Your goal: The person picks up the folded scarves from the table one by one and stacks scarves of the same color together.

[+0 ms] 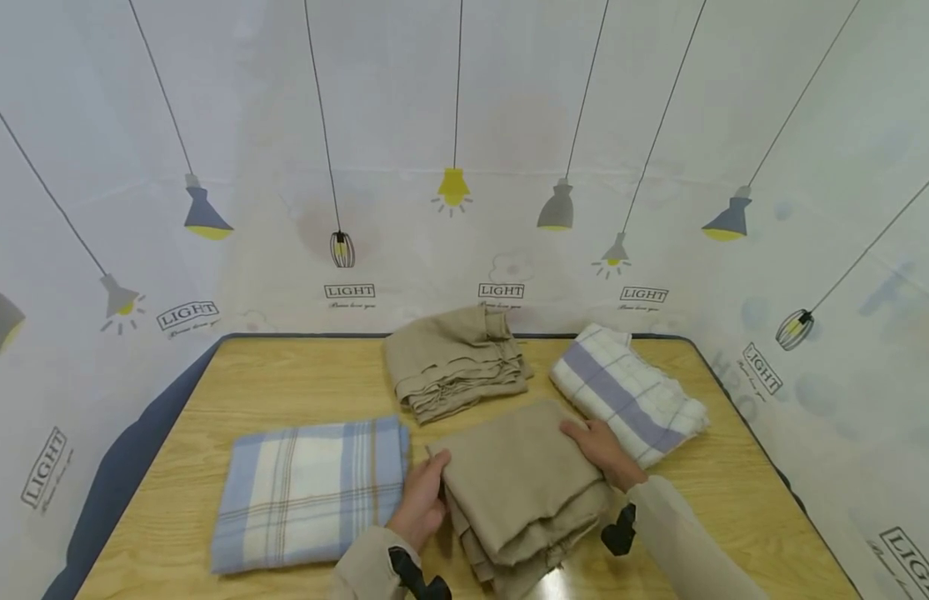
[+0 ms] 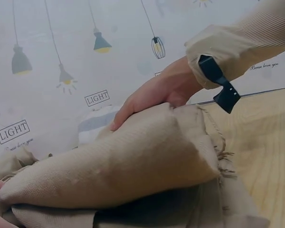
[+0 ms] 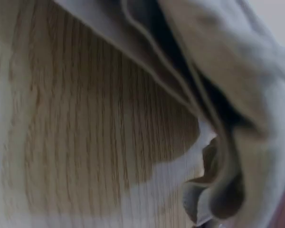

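A folded tan scarf (image 1: 520,479) with a fringed edge is held between both hands, tilted over the front of the table. The left hand (image 1: 422,500) pinches its left side, thumb on top. On the right side, the right hand (image 1: 602,450) grips the scarf, its thumb over the upper face. Loose fringe hangs by a corner of the scarf (image 2: 133,152) in the left wrist view. In the right wrist view, the layered scarf edge (image 3: 261,118) appears blurred above the wood, and most of the right hand is hidden.
A blue and white plaid cloth (image 1: 307,492) lies folded at the left of the wooden table (image 1: 157,533). Behind the scarf is a second tan cloth (image 1: 457,358). A white cloth with a purple stripe (image 1: 625,392) lies at the back right. Lamp-printed sheeting (image 1: 404,108) surrounds the table.
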A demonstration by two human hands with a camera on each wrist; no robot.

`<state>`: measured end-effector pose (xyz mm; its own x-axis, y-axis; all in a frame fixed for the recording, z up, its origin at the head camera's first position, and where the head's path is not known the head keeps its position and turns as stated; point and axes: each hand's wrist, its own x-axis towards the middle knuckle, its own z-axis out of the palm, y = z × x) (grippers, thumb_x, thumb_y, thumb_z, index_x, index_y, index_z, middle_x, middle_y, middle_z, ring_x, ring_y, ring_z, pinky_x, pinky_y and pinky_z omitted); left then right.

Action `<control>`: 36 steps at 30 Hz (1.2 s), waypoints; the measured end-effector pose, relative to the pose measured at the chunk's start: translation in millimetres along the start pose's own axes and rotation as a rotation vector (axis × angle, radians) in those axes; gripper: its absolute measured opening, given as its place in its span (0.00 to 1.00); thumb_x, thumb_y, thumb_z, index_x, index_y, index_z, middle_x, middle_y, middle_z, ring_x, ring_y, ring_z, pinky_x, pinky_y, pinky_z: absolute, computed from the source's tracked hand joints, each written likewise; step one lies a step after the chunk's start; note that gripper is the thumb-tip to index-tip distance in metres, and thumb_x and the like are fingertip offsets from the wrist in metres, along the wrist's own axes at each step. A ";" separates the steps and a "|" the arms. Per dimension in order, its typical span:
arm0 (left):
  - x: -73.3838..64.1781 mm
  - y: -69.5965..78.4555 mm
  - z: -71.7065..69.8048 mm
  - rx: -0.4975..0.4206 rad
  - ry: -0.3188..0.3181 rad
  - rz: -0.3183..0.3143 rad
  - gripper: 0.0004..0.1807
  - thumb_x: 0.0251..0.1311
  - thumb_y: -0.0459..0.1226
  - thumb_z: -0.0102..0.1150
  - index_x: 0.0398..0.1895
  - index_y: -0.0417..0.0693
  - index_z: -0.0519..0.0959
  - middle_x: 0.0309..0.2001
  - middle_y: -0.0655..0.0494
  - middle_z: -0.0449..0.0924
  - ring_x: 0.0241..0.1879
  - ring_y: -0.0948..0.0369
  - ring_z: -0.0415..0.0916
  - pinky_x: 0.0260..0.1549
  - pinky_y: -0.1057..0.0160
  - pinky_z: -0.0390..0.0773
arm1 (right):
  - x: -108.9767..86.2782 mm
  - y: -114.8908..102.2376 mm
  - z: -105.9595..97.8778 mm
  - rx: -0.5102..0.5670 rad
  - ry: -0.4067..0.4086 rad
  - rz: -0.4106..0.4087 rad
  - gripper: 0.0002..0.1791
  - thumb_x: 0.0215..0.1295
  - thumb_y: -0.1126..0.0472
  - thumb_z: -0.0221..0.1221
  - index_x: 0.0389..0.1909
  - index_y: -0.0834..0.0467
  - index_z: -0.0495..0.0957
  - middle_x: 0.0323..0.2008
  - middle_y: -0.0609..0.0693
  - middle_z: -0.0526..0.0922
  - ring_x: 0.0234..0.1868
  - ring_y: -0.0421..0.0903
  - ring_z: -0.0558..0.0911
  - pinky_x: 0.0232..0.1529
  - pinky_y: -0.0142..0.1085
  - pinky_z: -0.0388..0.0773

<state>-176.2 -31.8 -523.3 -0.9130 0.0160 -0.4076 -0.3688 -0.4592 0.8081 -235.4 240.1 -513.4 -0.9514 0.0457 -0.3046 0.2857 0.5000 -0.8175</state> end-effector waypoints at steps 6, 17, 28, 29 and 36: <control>8.7 4.5 4.1 0.046 0.018 0.035 0.22 0.69 0.40 0.47 0.56 0.29 0.67 0.38 0.59 0.74 0.37 0.67 0.73 0.47 0.64 0.71 | -7.3 -0.4 -2.4 0.063 -0.007 0.035 0.30 0.69 0.44 0.51 0.50 0.70 0.73 0.35 0.55 0.80 0.31 0.44 0.77 0.34 0.37 0.75; 22.7 5.6 12.0 0.027 0.026 0.066 0.35 0.58 0.28 0.56 0.67 0.27 0.54 0.63 0.28 0.60 0.60 0.42 0.66 0.55 0.56 0.70 | -14.9 6.0 2.0 0.260 0.016 0.088 0.30 0.70 0.48 0.51 0.59 0.69 0.67 0.41 0.53 0.78 0.34 0.42 0.78 0.37 0.35 0.75; 35.3 1.0 19.0 0.023 0.103 0.119 0.31 0.56 0.25 0.55 0.64 0.29 0.61 0.57 0.34 0.71 0.39 0.63 0.75 0.39 0.67 0.75 | -19.6 11.1 2.3 0.349 0.045 0.119 0.29 0.70 0.48 0.51 0.58 0.68 0.65 0.38 0.50 0.77 0.34 0.42 0.77 0.38 0.36 0.75; 36.9 0.5 19.1 0.038 0.106 0.123 0.31 0.56 0.26 0.55 0.65 0.29 0.62 0.58 0.32 0.69 0.39 0.63 0.75 0.39 0.67 0.75 | -19.6 12.4 2.5 0.345 0.049 0.120 0.30 0.70 0.47 0.51 0.59 0.69 0.64 0.40 0.51 0.76 0.36 0.43 0.77 0.39 0.36 0.74; 48.6 -3.7 20.6 0.123 0.188 0.151 0.28 0.56 0.28 0.57 0.61 0.31 0.67 0.57 0.31 0.70 0.41 0.57 0.75 0.39 0.64 0.75 | -15.6 23.2 4.1 0.337 0.051 0.129 0.39 0.69 0.48 0.50 0.69 0.70 0.51 0.61 0.66 0.64 0.56 0.58 0.70 0.55 0.47 0.69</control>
<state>-222.7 -11.0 -537.3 -0.9151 -0.2153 -0.3409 -0.2596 -0.3325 0.9067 -213.5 247.4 -529.7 -0.9073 0.1373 -0.3975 0.4172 0.1744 -0.8919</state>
